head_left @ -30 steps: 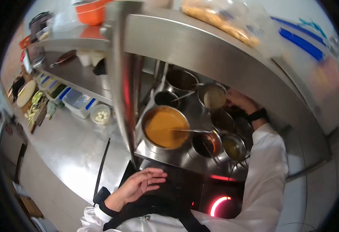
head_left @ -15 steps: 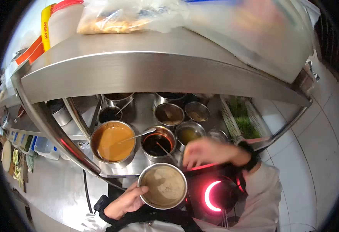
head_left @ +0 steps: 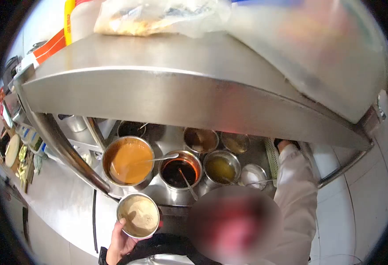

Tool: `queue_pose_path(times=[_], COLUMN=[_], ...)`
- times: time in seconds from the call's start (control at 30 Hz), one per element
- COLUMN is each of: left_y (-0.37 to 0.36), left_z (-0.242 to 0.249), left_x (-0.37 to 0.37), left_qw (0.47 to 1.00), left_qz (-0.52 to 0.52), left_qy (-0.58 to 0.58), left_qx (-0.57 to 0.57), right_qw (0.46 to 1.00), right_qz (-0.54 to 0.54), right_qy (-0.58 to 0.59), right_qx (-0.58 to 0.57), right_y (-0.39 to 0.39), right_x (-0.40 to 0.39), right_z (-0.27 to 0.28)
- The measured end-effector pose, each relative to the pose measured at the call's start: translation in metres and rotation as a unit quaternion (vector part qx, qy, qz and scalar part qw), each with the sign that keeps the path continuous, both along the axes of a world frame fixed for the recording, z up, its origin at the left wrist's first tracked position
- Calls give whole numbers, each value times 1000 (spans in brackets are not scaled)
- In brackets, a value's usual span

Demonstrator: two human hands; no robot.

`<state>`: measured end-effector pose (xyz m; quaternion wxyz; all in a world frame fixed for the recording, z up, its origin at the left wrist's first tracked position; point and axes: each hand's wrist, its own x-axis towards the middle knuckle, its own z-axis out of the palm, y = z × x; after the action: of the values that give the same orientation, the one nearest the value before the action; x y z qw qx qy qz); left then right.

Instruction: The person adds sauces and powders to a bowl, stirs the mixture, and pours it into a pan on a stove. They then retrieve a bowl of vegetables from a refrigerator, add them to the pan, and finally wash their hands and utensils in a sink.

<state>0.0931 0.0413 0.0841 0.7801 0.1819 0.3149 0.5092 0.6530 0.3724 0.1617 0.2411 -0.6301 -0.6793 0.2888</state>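
My left hand (head_left: 119, 240) grips a round metal pot (head_left: 138, 215) at its left side, thumb over the rim. Pale beige contents with an uneven surface fill much of it. My right arm reaches under the steel shelf, and only a sliver of my right hand (head_left: 283, 145) shows near the white perforated basket (head_left: 271, 155). The shelf edge hides its fingers. Just beyond the held pot stand a pot of orange sauce (head_left: 130, 162) with a spoon and a pot of dark red-brown sauce (head_left: 180, 170) with another spoon.
Overhead runs a steel shelf (head_left: 172, 95), carrying plastic bags (head_left: 136, 20). Beneath it sit a pot of yellowish liquid (head_left: 222, 168), a small bowl of white contents (head_left: 252, 176) and other pots. A blurred patch covers the lower right, where a red glow shows.
My right hand has moved from above the front pots to the basket at right, under the shelf. My left hand has carried its pot leftward. The view has shifted slightly.
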Motion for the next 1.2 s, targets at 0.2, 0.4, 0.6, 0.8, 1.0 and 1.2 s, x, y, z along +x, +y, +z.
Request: queue_pose_path(times=[0.2, 0.4, 0.6, 0.8, 1.0, 1.2], left_y=[-2, 1, 1, -2, -2, 14], left_z=[-6, -11, -4, -7, -12, -7], left_x=[6, 10, 17, 15, 10, 2], left_qw=[999, 998, 998, 996, 997, 999], left_qz=[47, 65, 63, 86, 70, -35], left_qy=[5, -4, -8, 8, 34, -13], left_qx=[-15, -21, 4, -7, -20, -1], right_qw=[990, 986, 978, 975, 978, 925], right_qz=[-8, -15, -11, -2, 99, 229], right_qy=[-139, -167, -208, -222, -178, -244], right_qx=[12, 24, 25, 21, -48, -178], right_y=[9, -16, 4, 15, -63, -194], right_x=[-14, 10, 29, 24, -14, -54], right_z=[14, 35, 23, 24, 69, 57])
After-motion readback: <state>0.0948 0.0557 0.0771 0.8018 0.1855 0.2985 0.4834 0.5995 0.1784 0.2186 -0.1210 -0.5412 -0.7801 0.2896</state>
